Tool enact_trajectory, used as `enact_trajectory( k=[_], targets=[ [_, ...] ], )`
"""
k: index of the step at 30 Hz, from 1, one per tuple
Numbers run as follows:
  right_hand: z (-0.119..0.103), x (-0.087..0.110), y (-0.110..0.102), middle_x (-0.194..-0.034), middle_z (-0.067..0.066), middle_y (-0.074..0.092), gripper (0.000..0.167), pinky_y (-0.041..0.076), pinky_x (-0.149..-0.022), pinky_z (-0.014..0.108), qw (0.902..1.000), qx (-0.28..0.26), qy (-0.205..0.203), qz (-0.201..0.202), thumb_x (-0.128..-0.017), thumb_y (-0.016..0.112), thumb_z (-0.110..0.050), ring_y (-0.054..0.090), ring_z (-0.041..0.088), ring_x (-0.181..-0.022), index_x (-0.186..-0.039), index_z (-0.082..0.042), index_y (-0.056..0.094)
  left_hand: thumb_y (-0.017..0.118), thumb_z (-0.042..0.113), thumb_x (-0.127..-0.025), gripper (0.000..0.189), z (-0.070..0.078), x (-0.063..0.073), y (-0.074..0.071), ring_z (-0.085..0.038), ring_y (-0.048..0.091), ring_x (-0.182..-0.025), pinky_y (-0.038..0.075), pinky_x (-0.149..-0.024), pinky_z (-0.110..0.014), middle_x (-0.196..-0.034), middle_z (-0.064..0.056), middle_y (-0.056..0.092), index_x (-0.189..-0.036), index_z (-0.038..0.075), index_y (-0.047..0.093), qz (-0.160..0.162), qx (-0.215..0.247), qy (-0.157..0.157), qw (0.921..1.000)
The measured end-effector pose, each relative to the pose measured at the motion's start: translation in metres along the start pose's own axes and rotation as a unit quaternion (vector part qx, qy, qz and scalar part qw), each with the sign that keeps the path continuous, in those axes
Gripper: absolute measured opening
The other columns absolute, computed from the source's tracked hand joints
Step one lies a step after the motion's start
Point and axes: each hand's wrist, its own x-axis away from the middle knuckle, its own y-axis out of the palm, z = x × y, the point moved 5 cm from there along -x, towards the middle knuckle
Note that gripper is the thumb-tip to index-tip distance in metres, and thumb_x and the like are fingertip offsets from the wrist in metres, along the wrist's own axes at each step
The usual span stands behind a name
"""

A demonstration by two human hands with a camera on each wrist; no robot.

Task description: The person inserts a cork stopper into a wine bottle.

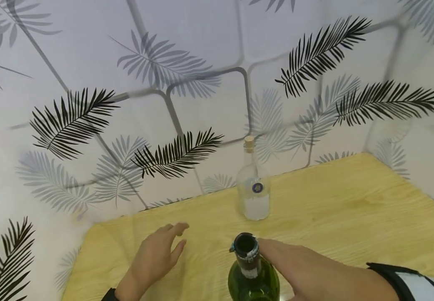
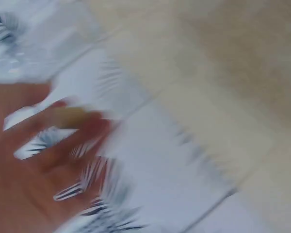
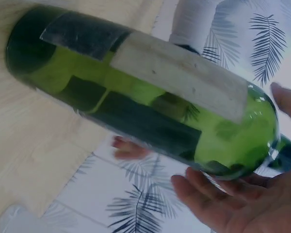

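My right hand (image 1: 307, 267) grips the neck of a green glass bottle (image 1: 252, 282), its open mouth facing up with torn foil around the rim. In the right wrist view, the bottle's body (image 3: 223, 111) carries dark and pale labels, and a finger and the thumb sit at its shoulder. My left hand (image 1: 153, 257) hovers left of the bottle, thumb and index finger apart in the head view. A small blurred yellowish thing (image 2: 72, 117) shows among its fingers in the left wrist view; I cannot tell whether they hold it.
A clear bottle (image 1: 256, 205) with a cork stopper (image 1: 249, 144) and a round blue emblem stands behind the green bottle on the light wooden table (image 1: 333, 196). Beyond the table's back edge hangs a white leaf-patterned curtain (image 1: 209, 108).
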Motion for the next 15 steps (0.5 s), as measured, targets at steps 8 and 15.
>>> enact_trajectory(
  k=[8,15],
  targets=[
    [-0.037,-0.02,-0.068,-0.146,-0.001,0.044,0.067,0.047,-0.098,0.035,0.9864,0.015,-0.098,0.131,-0.094,0.063,-0.004,0.047,0.018,-0.13,-0.151,-0.013,0.029,0.062,0.002,-0.094,0.026,0.089,0.0,-0.095,-0.008,0.064,-0.078,0.051,-0.073,-0.023,-0.088,0.003,0.068,-0.12,0.006,0.06,0.257,0.205,0.164,0.9301],
    [-0.014,-0.043,-0.039,-0.139,0.012,0.049,0.064,0.051,-0.09,0.034,0.9505,0.032,-0.272,0.147,-0.092,0.068,-0.009,0.057,0.021,-0.115,-0.147,0.001,0.035,0.054,0.008,-0.099,0.031,0.146,0.008,-0.115,-0.022,0.067,-0.068,0.056,-0.069,-0.025,-0.092,-0.02,0.055,-0.103,-0.02,0.042,0.326,0.34,0.322,0.8208]
  ],
)
